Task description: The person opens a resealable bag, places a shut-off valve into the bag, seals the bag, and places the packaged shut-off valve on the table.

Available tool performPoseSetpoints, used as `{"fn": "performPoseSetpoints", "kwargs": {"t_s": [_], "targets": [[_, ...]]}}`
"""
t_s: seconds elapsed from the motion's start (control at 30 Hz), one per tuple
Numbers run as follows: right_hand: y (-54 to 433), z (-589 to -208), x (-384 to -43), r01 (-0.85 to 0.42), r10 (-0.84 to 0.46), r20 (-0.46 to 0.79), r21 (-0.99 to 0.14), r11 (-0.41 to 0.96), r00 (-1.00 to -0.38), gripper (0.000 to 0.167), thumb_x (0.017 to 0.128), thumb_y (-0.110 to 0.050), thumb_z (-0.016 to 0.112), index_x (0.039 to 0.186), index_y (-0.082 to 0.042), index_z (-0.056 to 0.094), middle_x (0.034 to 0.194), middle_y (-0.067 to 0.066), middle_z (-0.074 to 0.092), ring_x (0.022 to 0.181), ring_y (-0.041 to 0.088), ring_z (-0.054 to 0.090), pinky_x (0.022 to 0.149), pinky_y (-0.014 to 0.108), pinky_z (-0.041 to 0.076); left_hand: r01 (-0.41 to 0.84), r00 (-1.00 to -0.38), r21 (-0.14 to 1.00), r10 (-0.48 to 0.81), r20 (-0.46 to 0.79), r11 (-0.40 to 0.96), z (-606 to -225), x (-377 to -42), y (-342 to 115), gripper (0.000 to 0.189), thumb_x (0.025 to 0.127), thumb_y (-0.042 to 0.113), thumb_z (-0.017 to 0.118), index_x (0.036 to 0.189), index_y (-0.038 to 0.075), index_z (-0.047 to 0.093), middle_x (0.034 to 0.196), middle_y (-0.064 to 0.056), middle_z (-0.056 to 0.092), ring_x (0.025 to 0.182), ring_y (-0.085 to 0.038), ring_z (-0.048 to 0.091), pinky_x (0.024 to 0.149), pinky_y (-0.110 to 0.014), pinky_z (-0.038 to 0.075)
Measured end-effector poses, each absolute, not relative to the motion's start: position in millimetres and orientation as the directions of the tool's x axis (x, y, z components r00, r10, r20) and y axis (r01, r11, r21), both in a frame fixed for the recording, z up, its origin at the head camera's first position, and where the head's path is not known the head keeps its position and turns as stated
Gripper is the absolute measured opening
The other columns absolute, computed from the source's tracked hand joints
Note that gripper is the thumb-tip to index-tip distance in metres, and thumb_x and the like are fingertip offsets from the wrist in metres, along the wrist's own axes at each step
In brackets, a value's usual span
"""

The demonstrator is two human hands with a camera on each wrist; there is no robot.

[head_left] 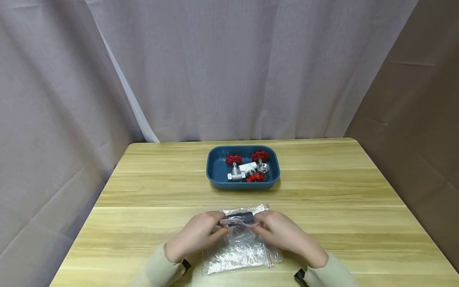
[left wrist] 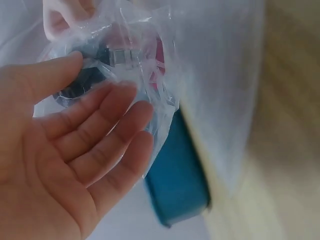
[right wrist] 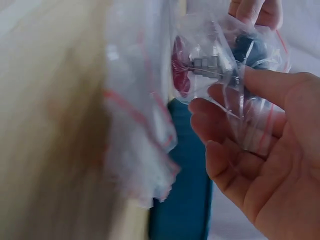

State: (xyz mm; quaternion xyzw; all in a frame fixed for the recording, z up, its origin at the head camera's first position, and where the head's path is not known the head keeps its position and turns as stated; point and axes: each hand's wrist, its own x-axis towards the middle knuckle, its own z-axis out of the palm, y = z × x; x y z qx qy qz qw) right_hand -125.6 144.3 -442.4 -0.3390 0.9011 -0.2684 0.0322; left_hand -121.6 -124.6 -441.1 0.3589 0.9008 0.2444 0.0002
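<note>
Both hands hold a clear zip bag (right wrist: 275, 107) with a red seal line between them. Inside it is a valve with a dark body (head_left: 241, 217), a metal neck (right wrist: 206, 66) and a red handwheel (right wrist: 180, 67). My left hand (head_left: 201, 232) pinches the bag's left side, thumb against the plastic over the dark body. On the other side my right hand (head_left: 281, 233) pinches the bag between thumb and curled fingers. Under the hands, more clear zip bags (head_left: 233, 255) lie flat on the table.
Behind the hands a blue tray (head_left: 211, 180) stands on the wooden table (head_left: 150, 187). It holds valves with red handwheels (head_left: 234, 160), a white pipe fitting (head_left: 247, 167) and a metal ring-shaped fitting (head_left: 263, 168). Grey curtains (head_left: 229, 71) hang beyond the table.
</note>
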Motion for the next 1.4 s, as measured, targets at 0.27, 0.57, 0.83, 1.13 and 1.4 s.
{"fn": "performPoseSetpoints", "kwargs": {"t_s": [0.27, 0.57, 0.83, 1.13, 1.4], "targets": [[127, -427, -135, -0.692, -0.665, 0.248, -0.447, 0.567, -0.705, 0.020, 0.101, -0.029, 0.062, 0.083, -0.021, 0.062, 0.078, -0.015, 0.057, 0.074, 0.003, 0.056, 0.070, 0.030, 0.052, 0.653, -0.753, 0.407, 0.606, 0.258, 0.638, -417, -124, -147, 0.015, 0.096, 0.033, 0.068, 0.092, 0.019, 0.063, 0.088, 0.008, 0.067, 0.079, -0.013, 0.066, 0.071, -0.029, 0.056], [76, -421, -156, -0.758, -0.747, 0.241, -0.428, 0.492, -0.620, 0.021, 0.103, -0.021, 0.057, 0.113, -0.009, 0.071, 0.114, 0.005, 0.071, 0.105, 0.019, 0.068, 0.093, 0.036, 0.054, 0.585, -0.811, 0.408, 0.497, 0.308, 0.701, -416, -123, -199, 0.012, 0.093, 0.028, 0.074, 0.093, 0.021, 0.064, 0.085, 0.013, 0.062, 0.071, -0.004, 0.053, 0.064, -0.028, 0.050], [38, -441, -163, -0.783, -0.789, 0.213, -0.423, 0.457, -0.576, 0.027, 0.105, -0.022, 0.054, 0.123, -0.008, 0.070, 0.134, 0.009, 0.064, 0.121, 0.024, 0.062, 0.104, 0.036, 0.047, 0.537, -0.842, 0.414, 0.438, 0.315, 0.735, -434, -116, -235, 0.015, 0.088, 0.015, 0.077, 0.098, 0.019, 0.067, 0.093, 0.010, 0.066, 0.084, -0.010, 0.064, 0.075, -0.035, 0.055], [20, -458, -153, -0.765, -0.809, 0.146, -0.454, 0.456, -0.569, 0.027, 0.102, -0.018, 0.057, 0.126, -0.015, 0.071, 0.139, 0.002, 0.060, 0.121, 0.014, 0.061, 0.102, 0.030, 0.048, 0.497, -0.867, 0.452, 0.432, 0.247, 0.740, -451, -102, -252, 0.025, 0.082, 0.006, 0.078, 0.103, 0.016, 0.070, 0.100, 0.008, 0.068, 0.093, -0.011, 0.066, 0.082, -0.039, 0.056], [21, -459, -145, -0.796, -0.845, 0.122, -0.428, 0.429, -0.521, 0.031, 0.102, -0.020, 0.058, 0.130, -0.015, 0.069, 0.142, 0.001, 0.057, 0.125, 0.014, 0.058, 0.103, 0.029, 0.046, 0.448, -0.860, 0.583, 0.504, 0.075, 0.678, -448, -89, -261, 0.028, 0.091, 0.035, 0.075, 0.112, 0.016, 0.069, 0.106, 0.010, 0.067, 0.092, -0.004, 0.061, 0.081, -0.035, 0.055]]}}
